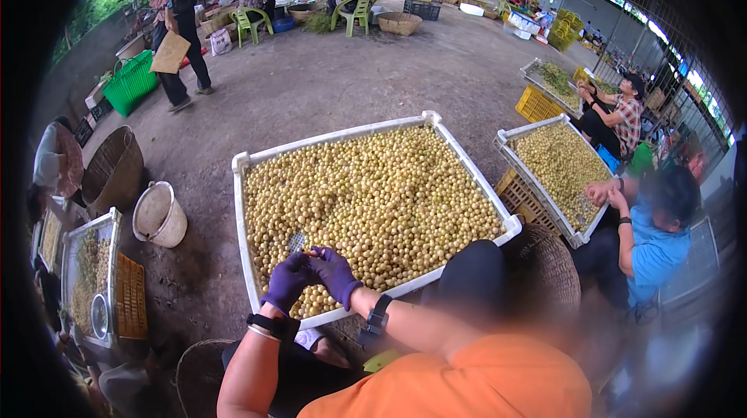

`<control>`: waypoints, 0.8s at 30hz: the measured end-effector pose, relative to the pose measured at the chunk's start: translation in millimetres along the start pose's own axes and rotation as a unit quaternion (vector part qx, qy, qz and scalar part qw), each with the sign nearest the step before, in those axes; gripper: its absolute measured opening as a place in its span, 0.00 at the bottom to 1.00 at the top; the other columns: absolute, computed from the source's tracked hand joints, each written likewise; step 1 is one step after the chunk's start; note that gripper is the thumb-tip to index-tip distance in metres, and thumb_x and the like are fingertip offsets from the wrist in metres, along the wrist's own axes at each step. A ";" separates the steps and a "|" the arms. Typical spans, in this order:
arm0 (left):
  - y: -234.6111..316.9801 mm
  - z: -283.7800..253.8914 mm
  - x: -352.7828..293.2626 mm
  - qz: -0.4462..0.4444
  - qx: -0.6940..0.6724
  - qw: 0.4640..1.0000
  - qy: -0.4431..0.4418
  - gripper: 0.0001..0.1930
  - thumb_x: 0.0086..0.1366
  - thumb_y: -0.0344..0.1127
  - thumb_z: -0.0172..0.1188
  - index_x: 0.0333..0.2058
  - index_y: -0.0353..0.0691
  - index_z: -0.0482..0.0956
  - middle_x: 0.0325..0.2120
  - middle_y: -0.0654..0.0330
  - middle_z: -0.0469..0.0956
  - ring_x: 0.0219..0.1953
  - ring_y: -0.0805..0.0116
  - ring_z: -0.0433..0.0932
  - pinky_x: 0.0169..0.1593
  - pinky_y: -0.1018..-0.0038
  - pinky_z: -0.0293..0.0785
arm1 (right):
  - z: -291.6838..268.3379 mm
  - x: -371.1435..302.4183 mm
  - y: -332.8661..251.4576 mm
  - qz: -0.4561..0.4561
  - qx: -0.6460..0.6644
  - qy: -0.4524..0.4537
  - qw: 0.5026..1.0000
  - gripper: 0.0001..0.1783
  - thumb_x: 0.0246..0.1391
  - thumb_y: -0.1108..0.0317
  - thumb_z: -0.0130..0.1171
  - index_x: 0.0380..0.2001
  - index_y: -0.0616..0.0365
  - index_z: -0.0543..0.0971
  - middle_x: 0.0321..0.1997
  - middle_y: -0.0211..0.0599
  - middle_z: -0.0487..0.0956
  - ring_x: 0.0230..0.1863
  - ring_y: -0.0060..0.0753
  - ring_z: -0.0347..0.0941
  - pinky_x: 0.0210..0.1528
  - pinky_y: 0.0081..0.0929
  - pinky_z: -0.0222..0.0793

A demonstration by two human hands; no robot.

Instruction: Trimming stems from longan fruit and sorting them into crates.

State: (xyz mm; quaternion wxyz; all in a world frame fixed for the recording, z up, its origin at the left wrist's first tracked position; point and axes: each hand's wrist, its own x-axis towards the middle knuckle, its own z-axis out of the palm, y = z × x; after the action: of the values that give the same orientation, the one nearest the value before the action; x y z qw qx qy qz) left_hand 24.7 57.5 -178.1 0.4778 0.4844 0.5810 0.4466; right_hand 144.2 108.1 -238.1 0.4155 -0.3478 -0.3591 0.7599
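Note:
A wide white tray (243,223) lies in front of me, heaped with small round yellow-brown fruits (381,192). Both my hands wear purple gloves and meet over its near left part. My left hand (286,282) has its fingers drawn together. Against it, my right hand (336,274) is closed in a pinch, the fingertips of both touching. Whatever lies between the fingers is hidden or too small to name. Just beyond the hands, a patch of the tray's mesh bottom (296,241) shows through the fruits.
Left of the tray stand a whitish bucket (159,216), a woven basket (114,169) and a green basket (132,83). A fruit-filled tray (556,173) rests on a crate at right, beside a person in blue (660,258). Someone walks at upper left (175,17) carrying a flat sheet.

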 end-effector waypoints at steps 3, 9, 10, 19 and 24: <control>-2.4 -1.1 1.2 -0.012 -0.027 1.000 0.000 0.12 0.60 0.24 0.55 0.43 0.33 0.77 0.34 0.59 0.80 0.34 0.74 0.78 0.39 0.77 0.76 | -4.1 3.3 -1.1 0.020 0.045 -0.031 0.998 0.08 0.56 0.72 0.56 0.39 0.55 0.76 0.35 0.29 0.78 0.33 0.21 0.74 0.37 0.19 0.73; 10.2 -3.1 1.6 -0.098 -0.186 0.978 -0.001 0.12 0.64 0.31 0.52 0.43 0.32 0.74 0.36 0.56 0.79 0.36 0.66 0.79 0.40 0.73 0.78 | -13.2 -26.3 -59.4 0.066 0.144 -0.001 0.987 0.10 0.57 0.68 0.57 0.42 0.54 0.74 0.32 0.30 0.77 0.29 0.25 0.75 0.34 0.25 0.76; 14.1 -2.8 -0.2 -0.111 -0.192 0.975 0.008 0.11 0.64 0.32 0.52 0.43 0.33 0.74 0.36 0.56 0.79 0.36 0.65 0.80 0.39 0.72 0.78 | -15.5 -34.7 -77.0 0.043 0.125 0.010 0.991 0.10 0.57 0.67 0.58 0.42 0.54 0.74 0.30 0.28 0.76 0.27 0.23 0.74 0.30 0.25 0.75; 28.0 0.7 -11.8 -0.090 -0.291 0.952 -0.029 0.11 0.65 0.42 0.57 0.36 0.40 0.74 0.30 0.61 0.76 0.32 0.69 0.77 0.35 0.75 0.75 | -175.6 -137.6 -256.5 -0.323 -0.131 0.240 0.906 0.12 0.58 0.69 0.54 0.45 0.56 0.72 0.34 0.32 0.74 0.25 0.23 0.71 0.27 0.25 0.73; 19.7 6.1 -14.1 -0.105 -0.277 0.955 -0.030 0.12 0.66 0.40 0.55 0.42 0.38 0.73 0.32 0.59 0.78 0.33 0.69 0.78 0.37 0.74 0.76 | -378.8 -206.0 -248.9 -0.308 -0.006 0.425 0.851 0.12 0.55 0.74 0.56 0.44 0.57 0.72 0.34 0.34 0.74 0.31 0.27 0.71 0.32 0.27 0.73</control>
State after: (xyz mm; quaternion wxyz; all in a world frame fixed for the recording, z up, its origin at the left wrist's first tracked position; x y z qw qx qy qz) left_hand 34.5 46.4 -157.9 0.6549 0.2822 0.4675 0.5225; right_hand 637.5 122.6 -172.3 0.7383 -0.5109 -0.2402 0.3690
